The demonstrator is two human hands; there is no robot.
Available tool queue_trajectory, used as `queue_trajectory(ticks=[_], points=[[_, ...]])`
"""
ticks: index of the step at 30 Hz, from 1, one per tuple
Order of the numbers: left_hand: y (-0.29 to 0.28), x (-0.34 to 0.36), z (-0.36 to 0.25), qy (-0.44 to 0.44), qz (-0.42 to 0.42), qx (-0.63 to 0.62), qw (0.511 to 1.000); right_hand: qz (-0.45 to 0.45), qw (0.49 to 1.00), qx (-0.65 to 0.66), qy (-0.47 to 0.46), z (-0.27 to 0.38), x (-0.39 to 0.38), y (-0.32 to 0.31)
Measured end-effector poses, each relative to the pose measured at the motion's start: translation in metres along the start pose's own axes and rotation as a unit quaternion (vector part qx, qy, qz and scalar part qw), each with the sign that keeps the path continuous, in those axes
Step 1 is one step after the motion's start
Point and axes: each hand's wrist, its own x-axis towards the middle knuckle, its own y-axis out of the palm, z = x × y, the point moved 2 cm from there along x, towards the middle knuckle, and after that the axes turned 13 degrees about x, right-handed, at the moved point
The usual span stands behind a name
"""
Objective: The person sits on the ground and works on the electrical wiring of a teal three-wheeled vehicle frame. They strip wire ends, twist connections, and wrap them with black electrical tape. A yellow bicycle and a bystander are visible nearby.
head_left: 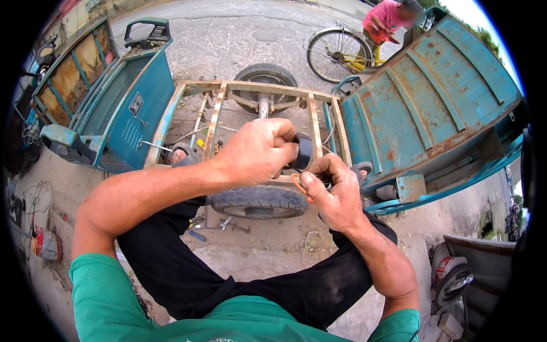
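Note:
My left hand is closed with its fingers curled around a roll of black tape. Close beside it, my right hand is closed, thumb against fingers, on a loop of orange wire. Both hands are above a rusty, pale metal vehicle frame, between my knees. Under them lies the near wheel, its tyre dusty. Beyond the frame a second wheel sits on the axle. The fingers partly hide the tape and the wire's ends.
A teal metal body stands at left, a rusty teal cargo bed tilts at right. Wrenches and a blue-handled tool lie on the ground. A red bucket is far left. A person is beside a yellow bicycle.

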Motion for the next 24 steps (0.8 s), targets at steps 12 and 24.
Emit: queue_trajectory(ticks=[12,24], points=[[-0.009,-0.009,-0.014,0.051,0.078,-0.032,0.995,0.004,0.99,0.063,0.129,-0.006,0.005,-0.006],[-0.001,-0.014,-0.007,0.383,-0.066,0.265,0.883,0.012,0.927,0.255,0.274,-0.025,0.003,-0.007]])
